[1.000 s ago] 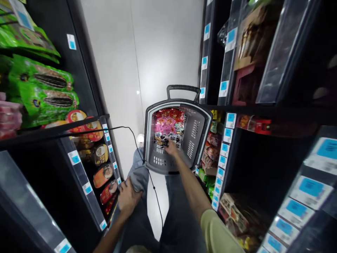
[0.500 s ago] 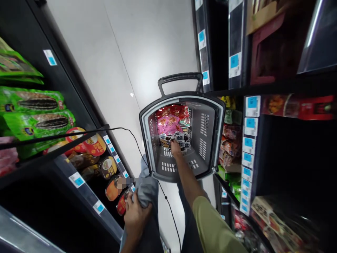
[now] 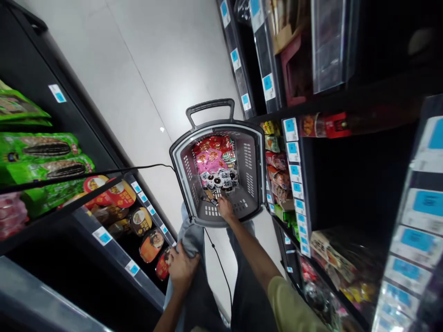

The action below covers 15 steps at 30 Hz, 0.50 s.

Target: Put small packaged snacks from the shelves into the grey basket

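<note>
My right hand [image 3: 225, 208] reaches into a grey shopping basket [image 3: 246, 191], its fingers pinched at the end of a small brown-and-dark packet [image 3: 210, 196] near the basket floor. Beyond the fingers lie several small black-and-white packets [image 3: 221, 179]. Pink packets [image 3: 210, 160] and shiny red packets [image 3: 214, 144] fill the far end, with a pale greenish packet [image 3: 228, 157] beside them. Resting over my bent left knee [image 3: 191, 240] is my left hand [image 3: 183, 267], fingers apart, holding nothing. The print on the small packets is too small to read.
The basket's handle [image 3: 210, 107] stands up at its far side. A shelf on the left carries green seed bags [image 3: 51, 147] and round food tubs [image 3: 141, 220]. On the right, another shelf with price tags [image 3: 294, 173] holds snack bags [image 3: 278, 177]. A black cable [image 3: 148, 166] crosses the aisle.
My right hand has drawn back toward me inside the basket, and the small packet at its fingertips has shifted from the black-and-white packets. The view has turned to the right. My left hand stays on the knee.
</note>
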Available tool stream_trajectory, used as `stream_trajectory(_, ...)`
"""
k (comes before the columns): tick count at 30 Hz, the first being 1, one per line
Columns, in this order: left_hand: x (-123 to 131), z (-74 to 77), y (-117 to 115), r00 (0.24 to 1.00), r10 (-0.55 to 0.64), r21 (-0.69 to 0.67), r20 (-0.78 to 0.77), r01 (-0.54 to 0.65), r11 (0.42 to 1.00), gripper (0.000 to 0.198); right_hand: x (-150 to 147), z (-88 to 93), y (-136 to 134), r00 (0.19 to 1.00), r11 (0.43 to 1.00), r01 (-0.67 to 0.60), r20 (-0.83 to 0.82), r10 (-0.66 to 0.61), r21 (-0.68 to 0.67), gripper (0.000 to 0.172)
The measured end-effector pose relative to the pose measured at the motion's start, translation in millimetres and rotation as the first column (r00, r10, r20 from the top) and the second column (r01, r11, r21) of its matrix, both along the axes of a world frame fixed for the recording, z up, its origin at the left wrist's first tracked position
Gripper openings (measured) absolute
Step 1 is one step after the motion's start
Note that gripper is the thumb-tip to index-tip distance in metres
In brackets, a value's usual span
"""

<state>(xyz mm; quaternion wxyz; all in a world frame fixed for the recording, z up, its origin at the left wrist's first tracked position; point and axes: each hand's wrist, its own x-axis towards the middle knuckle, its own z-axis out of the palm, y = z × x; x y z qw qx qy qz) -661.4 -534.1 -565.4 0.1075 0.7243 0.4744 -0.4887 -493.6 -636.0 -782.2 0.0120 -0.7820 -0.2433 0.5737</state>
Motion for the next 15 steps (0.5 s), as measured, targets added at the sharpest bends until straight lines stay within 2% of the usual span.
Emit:
stream_trajectory(7,-6.4,4.0,-19.4,0.999,-0.013,0.023,0.038,0.012,1.0,0.071,-0.1,42.3,-10.6,0.99,0.988,-0.136,0.032,0.134,0.074,0.046)
stream_trajectory(10,-16.3,4.8,-29.5,0.999,0.012,0.027,0.053,-0.013,1.0,0.072,-4.5,61.5,-9.0,0.979,0.978,-0.201,0.031,0.199,0.056,0.052)
stream_trajectory(15,-39.8,8.9,-46.5,0.992,0.076,-0.009,0.097,-0.076,0.997,0.073,-23.5,100.0,-5.9,0.949,0.947,-0.316,0.025,0.315,0.052,0.052)
